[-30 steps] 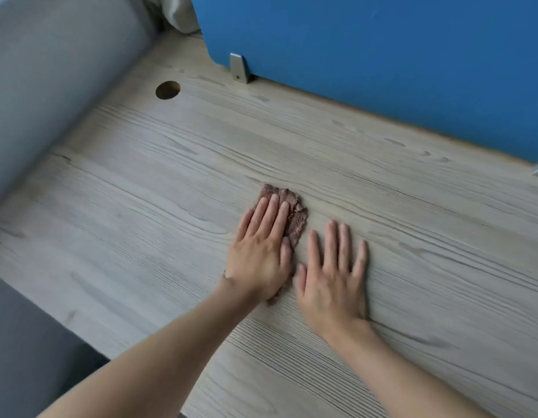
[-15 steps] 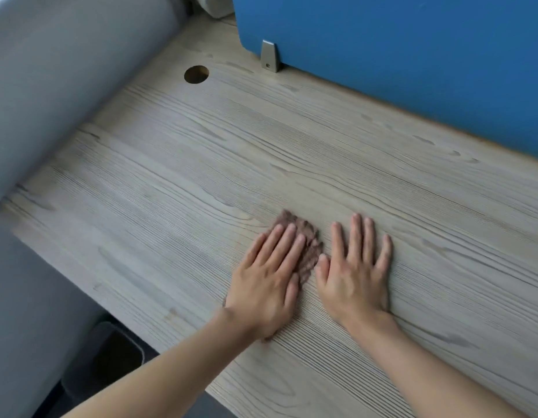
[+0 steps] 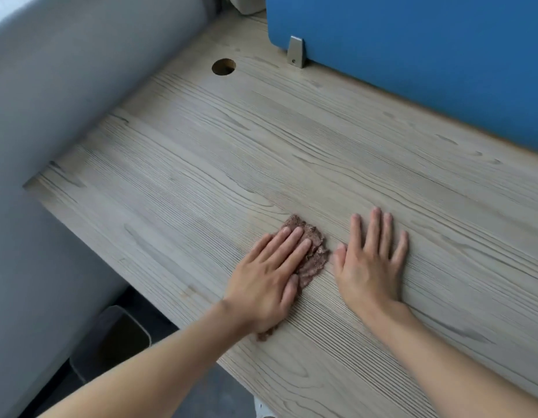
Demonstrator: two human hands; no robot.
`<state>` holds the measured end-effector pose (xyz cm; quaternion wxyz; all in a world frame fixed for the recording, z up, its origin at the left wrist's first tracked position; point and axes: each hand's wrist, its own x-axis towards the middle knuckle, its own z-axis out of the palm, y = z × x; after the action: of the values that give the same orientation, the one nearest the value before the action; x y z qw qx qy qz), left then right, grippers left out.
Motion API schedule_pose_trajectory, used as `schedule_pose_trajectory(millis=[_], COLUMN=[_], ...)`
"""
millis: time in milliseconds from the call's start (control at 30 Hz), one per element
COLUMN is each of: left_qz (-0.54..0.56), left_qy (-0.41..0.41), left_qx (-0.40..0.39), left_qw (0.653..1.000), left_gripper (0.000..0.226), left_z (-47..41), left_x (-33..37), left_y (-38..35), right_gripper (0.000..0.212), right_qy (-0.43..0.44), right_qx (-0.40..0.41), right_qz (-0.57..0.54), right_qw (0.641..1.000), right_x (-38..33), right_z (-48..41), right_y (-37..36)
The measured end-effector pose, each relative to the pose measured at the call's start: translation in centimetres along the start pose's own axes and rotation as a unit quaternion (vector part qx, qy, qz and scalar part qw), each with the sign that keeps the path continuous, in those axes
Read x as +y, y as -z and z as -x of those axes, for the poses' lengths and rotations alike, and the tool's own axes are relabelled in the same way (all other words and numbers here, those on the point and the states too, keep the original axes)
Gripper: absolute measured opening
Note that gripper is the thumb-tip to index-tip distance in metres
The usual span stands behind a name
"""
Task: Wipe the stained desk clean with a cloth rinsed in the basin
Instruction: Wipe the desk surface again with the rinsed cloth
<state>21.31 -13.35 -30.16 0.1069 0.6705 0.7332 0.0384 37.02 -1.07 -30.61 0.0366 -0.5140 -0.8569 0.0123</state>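
Brown and nubbly, the cloth [image 3: 313, 251] lies flat on the pale wood-grain desk [image 3: 261, 146] near its front edge, and the head view shows most of it hidden under the left hand [image 3: 267, 279]. That hand presses down with straight fingers laid side by side, gripping nothing; only the cloth's far edge and a scrap by the wrist peek out. Just beside it, the right hand [image 3: 370, 267] rests palm-down on bare wood, fingers extended and slightly spread, holding nothing and seemingly bracing the body. Along the back of the desk stands a blue partition [image 3: 412, 55] held by a metal bracket [image 3: 295, 52], with a round cable hole [image 3: 223, 67] near the left rear corner and a grey panel [image 3: 65, 86] along the left side. A dark bin [image 3: 117, 342] sits below the desk's edge. No basin is in view and no clear stain can be picked out, so the wiping step looks to be in hand. The next stroke probably calls for steady downward pressure while sliding the cloth across unwiped wood, keeping it flat under the palm.
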Motion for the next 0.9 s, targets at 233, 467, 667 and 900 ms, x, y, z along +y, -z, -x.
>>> schedule_pose_trajectory(millis=[233, 467, 667, 900], left_qz=[-0.014, -0.005, 0.011, -0.02], left_qy=[0.071, 0.068, 0.05, 0.13], left_qx=[0.024, 0.007, 0.005, 0.023], left_qw=[0.997, 0.998, 0.999, 0.991], left_gripper=[0.063, 0.062, 0.064, 0.064], left_z=[2.0, 3.1, 7.0, 6.4], left_x=[1.0, -2.5, 1.0, -4.8], left_y=[-0.2, 0.3, -0.5, 0.7], right_gripper=[0.068, 0.067, 0.066, 0.06], right_qy=[0.054, 0.048, 0.051, 0.079], right_qx=[-0.013, -0.02, -0.013, 0.014], right_qz=[0.003, 0.005, -0.004, -0.048], right_qw=[0.998, 0.999, 0.999, 0.996], right_x=[-3.5, -3.4, -3.4, -4.4], right_z=[2.6, 2.5, 2.5, 1.4], right_y=[-0.6, -0.7, -0.6, 0.0])
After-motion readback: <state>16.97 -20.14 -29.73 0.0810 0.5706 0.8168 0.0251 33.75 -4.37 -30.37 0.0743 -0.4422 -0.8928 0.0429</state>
